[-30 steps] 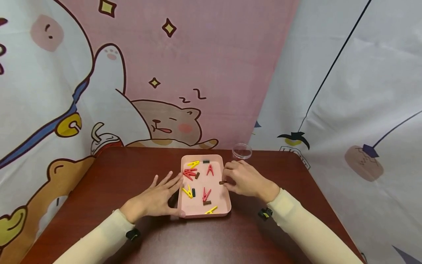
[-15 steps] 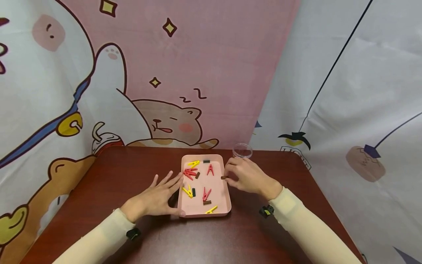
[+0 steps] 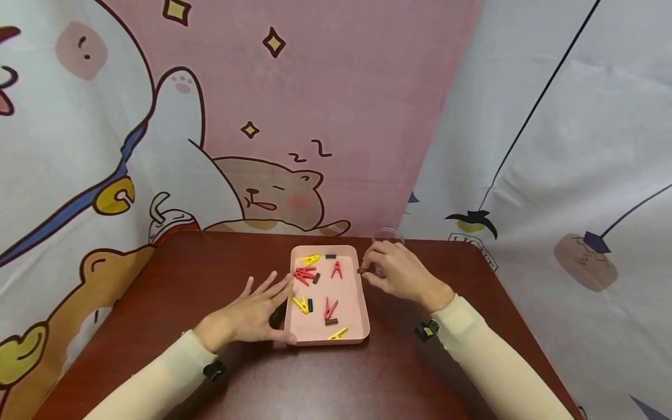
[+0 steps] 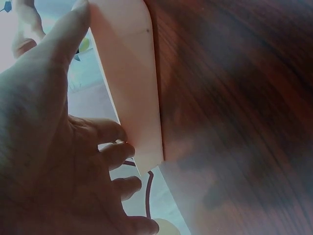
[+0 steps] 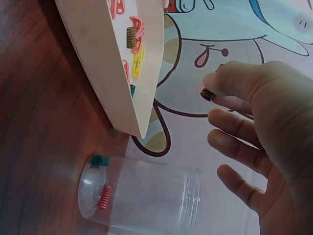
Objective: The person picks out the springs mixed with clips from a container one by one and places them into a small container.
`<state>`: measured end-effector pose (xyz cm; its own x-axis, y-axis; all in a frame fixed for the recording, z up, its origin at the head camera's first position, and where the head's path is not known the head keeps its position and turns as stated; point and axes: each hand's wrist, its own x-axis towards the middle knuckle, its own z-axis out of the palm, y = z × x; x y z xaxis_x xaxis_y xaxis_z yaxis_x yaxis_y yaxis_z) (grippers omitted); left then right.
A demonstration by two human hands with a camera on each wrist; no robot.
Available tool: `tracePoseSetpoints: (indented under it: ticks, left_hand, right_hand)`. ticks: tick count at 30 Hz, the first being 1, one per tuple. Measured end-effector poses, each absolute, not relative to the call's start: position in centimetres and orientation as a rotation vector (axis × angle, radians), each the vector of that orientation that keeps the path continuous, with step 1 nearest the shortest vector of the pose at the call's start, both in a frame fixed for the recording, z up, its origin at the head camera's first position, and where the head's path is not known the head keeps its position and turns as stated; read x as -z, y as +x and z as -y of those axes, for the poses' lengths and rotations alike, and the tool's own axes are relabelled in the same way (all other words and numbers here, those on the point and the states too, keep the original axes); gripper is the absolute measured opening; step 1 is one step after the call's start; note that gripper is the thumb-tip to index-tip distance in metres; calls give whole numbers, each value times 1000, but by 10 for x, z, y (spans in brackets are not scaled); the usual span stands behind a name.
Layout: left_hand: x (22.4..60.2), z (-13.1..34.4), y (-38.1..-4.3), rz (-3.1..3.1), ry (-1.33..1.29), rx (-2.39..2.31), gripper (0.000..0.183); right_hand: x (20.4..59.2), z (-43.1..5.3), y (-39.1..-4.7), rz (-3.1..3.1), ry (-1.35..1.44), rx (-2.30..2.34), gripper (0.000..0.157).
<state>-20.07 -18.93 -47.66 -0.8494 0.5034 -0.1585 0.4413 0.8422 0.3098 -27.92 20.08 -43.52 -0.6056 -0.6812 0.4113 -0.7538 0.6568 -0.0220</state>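
Observation:
My right hand (image 3: 403,271) pinches a small brown coil spring (image 5: 207,95) between thumb and index finger, just off the tray's right edge. The other fingers are loosely bent. A clear plastic jar (image 5: 151,196) stands close by; a green spring (image 5: 100,160) and a red spring (image 5: 104,197) lie at its bottom. My left hand (image 3: 247,318) is spread along the left side of the pink tray (image 3: 349,297), with thumb and fingertips at its rim. In the tray lie red clips (image 3: 304,275), yellow clips (image 3: 301,304) and several brown or dark green springs (image 3: 331,322).
The tray and jar stand on a dark reddish-brown wooden table (image 3: 420,373). A cartoon-printed cloth (image 3: 336,116) hangs right behind the table. The jar sits near the far edge, partly behind my right hand in the head view.
My right hand has moved up and away from the tray's right side with the brown spring, toward the jar. My left hand has stayed at the tray.

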Motion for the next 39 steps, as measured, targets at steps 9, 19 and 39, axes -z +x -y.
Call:
tracePoseSetpoints:
  ticks: [9, 19, 39]
  left_hand:
    - [477, 189, -201, -2772, 731, -403, 131]
    - [477, 190, -201, -2780, 729, -394, 131]
    - [478, 188, -203, -2777, 724, -369, 131]
  right_hand:
    - [433, -208, -289, 2509, 1057, -352, 13]
    - [431, -220, -298, 2490, 926, -463, 14]
    - [439, -240, -319, 2542, 615, -624, 14]
